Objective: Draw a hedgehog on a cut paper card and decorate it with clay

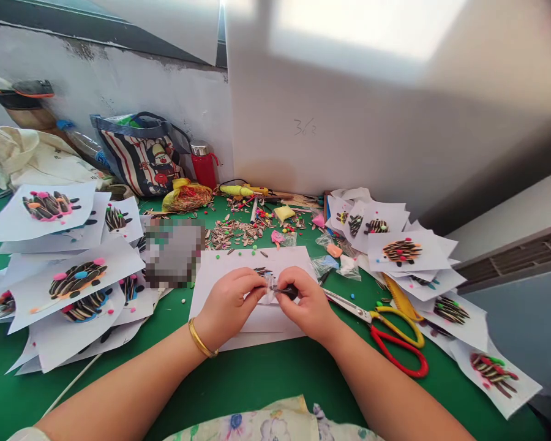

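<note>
Just within the pinch of left fingers (pixel 254 283), clear plastic (pixel 270 284); of right fingers (pixel 286 278), dark lump (pixel 291 292).

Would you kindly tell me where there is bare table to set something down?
The green tabletop is bare between the forearms, below the white paper, and between the scissors and rightmost picture. It's crowded beyond the paper with seeds, and at both sides with stacked pictures.
</note>
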The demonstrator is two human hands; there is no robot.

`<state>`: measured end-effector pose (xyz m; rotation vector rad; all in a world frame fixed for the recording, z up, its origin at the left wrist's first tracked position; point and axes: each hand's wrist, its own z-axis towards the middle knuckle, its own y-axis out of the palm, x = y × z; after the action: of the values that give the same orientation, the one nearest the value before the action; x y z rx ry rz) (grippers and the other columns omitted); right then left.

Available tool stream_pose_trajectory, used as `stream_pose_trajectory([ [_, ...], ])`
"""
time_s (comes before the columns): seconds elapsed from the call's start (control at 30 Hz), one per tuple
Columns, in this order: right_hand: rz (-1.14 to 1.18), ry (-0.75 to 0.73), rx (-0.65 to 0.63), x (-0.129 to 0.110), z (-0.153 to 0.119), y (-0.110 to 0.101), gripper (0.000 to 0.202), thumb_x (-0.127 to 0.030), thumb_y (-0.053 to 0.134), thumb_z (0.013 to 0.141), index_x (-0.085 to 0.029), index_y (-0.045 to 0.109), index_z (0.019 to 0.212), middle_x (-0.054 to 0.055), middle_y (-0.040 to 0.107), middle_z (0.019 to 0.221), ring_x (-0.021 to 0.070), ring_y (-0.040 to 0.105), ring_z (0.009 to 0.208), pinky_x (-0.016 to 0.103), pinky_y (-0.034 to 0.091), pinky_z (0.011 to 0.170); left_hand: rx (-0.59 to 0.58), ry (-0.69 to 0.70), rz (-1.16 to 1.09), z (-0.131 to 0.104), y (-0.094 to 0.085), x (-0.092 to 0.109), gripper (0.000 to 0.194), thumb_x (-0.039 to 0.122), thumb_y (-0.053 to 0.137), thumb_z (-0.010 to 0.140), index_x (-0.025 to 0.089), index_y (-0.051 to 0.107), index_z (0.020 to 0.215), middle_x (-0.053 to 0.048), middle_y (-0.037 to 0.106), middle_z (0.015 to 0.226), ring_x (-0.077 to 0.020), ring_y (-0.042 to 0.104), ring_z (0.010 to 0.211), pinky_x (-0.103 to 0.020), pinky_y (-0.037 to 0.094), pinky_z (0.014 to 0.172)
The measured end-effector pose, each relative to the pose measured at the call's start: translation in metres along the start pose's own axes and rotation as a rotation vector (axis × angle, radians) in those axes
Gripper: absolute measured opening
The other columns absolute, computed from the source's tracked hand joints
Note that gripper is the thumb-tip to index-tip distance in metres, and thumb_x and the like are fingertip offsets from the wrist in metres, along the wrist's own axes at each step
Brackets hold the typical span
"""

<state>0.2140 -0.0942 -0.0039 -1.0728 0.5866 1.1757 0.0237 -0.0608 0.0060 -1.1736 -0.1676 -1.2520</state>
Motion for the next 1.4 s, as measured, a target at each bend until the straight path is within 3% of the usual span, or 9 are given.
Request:
stream_pose_trajectory([
  [0.23, -0.338, 0.047, 0.255, 0.024, 0.010, -0.030, 0.010, -0.019, 0.056, 0.085, -0.023, 0.056, 0.094, 0.003, 0.057, 0.091, 0.0194, 0.054, 0.082, 0.034, 0.048, 0.074, 0.171, -0.157, -0.256, 0.002, -0.001, -0.002, 0.014, 0.029, 0.064, 0.088, 0.022, 0.075, 0.095, -0.005, 0.072, 0.089, -0.0175, 0.065, 0.085, -0.030, 0.055, 0.078],
  [0.4, -0.750, 0.089, 0.200, 0.053, 0.014, -0.057, 0.023, -0.022, 0.057, 0.086, -0.019, 0.064, 0.108, 0.014, 0.062, 0.110, 0.0310, 0.055, 0.109, 0.049, 0.045, 0.094, 0.085, -0.417, -0.550, 0.005, 0.002, -0.001, 0.031, 0.039, 0.069, 0.083, 0.019, 0.074, 0.107, -0.008, 0.074, 0.100, -0.0197, 0.070, 0.089, -0.033, 0.058, 0.079],
  [0.57, -0.978, 0.133, 0.192, 0.059, 0.012, -0.059, 0.031, -0.024, 0.060, 0.086, -0.020, 0.066, 0.117, 0.016, 0.063, 0.126, 0.0381, 0.047, 0.127, 0.061, 0.033, 0.105, 0.065, -0.592, -0.821, 0.006, 0.003, 0.005, 0.045, 0.048, 0.074, 0.077, 0.015, 0.068, 0.106, -0.010, 0.076, 0.092, -0.0193, 0.072, 0.076, -0.035, 0.059, 0.073],
  [0.67, -0.923, 0.022, 0.225, 0.045, 0.011, -0.053, 0.033, -0.025, 0.057, 0.090, -0.020, 0.065, 0.121, 0.016, 0.060, 0.132, 0.0362, 0.046, 0.129, 0.060, 0.032, 0.107, 0.013, -0.615, -0.818, 0.006, 0.000, 0.006, 0.039, 0.049, 0.076, 0.074, 0.015, 0.068, 0.093, -0.006, 0.074, 0.076, -0.0161, 0.068, 0.064, -0.031, 0.057, 0.066],
  [0.77, -0.709, -0.145, 0.174, 0.024, 0.009, -0.040, 0.033, -0.024, 0.055, 0.092, -0.022, 0.063, 0.124, 0.012, 0.064, 0.120, 0.0295, 0.055, 0.114, 0.052, 0.040, 0.101, -0.050, -0.595, -0.770, 0.005, -0.001, 0.005, 0.035, 0.049, 0.074, 0.075, 0.016, 0.065, 0.078, 0.000, 0.066, 0.061, -0.0119, 0.060, 0.053, -0.026, 0.052, 0.056],
  [0.9, -0.502, -0.304, 0.034, 0.000, 0.000, -0.015, 0.035, -0.027, 0.062, 0.090, -0.027, 0.062, 0.125, 0.008, 0.067, 0.100, 0.0254, 0.059, 0.096, 0.044, 0.046, 0.086, -0.046, -0.541, -0.736, 0.004, 0.002, 0.008, 0.026, 0.040, 0.075, 0.074, 0.016, 0.066, 0.078, 0.000, 0.066, 0.067, -0.0114, 0.060, 0.061, -0.025, 0.052, 0.061],
  [1.03, -0.440, -0.343, 0.073, -0.009, -0.006, 0.000, 0.035, -0.030, 0.070, 0.088, -0.025, 0.062, 0.123, 0.006, 0.068, 0.093, 0.0219, 0.059, 0.086, 0.039, 0.046, 0.077, -0.063, -0.548, -0.755, 0.004, 0.004, 0.013, 0.023, 0.030, 0.077, 0.067, 0.016, 0.066, 0.082, -0.001, 0.069, 0.078, -0.0142, 0.063, 0.071, -0.028, 0.054, 0.068],
  [1.2, -0.388, -0.404, 0.089, -0.011, -0.007, 0.001, 0.026, -0.023, 0.068, 0.090, -0.026, 0.067, 0.116, 0.003, 0.066, 0.084, 0.0183, 0.057, 0.080, 0.035, 0.045, 0.074, -0.144, -0.561, -0.693, 0.001, 0.004, 0.010, 0.020, 0.032, 0.075, 0.070, 0.015, 0.068, 0.079, -0.002, 0.068, 0.075, -0.0144, 0.060, 0.071, -0.027, 0.051, 0.069],
  [1.4, -0.351, -0.379, 0.134, -0.014, -0.008, -0.001, 0.006, -0.026, 0.069, 0.090, -0.023, 0.070, 0.095, 0.002, 0.061, 0.077, 0.0178, 0.055, 0.076, 0.034, 0.044, 0.071, -0.300, -0.399, -0.654, 0.001, 0.003, 0.011, 0.028, 0.041, 0.060, 0.086, 0.015, 0.072, 0.088, -0.004, 0.068, 0.085, -0.0149, 0.058, 0.079, -0.027, 0.048, 0.074],
])
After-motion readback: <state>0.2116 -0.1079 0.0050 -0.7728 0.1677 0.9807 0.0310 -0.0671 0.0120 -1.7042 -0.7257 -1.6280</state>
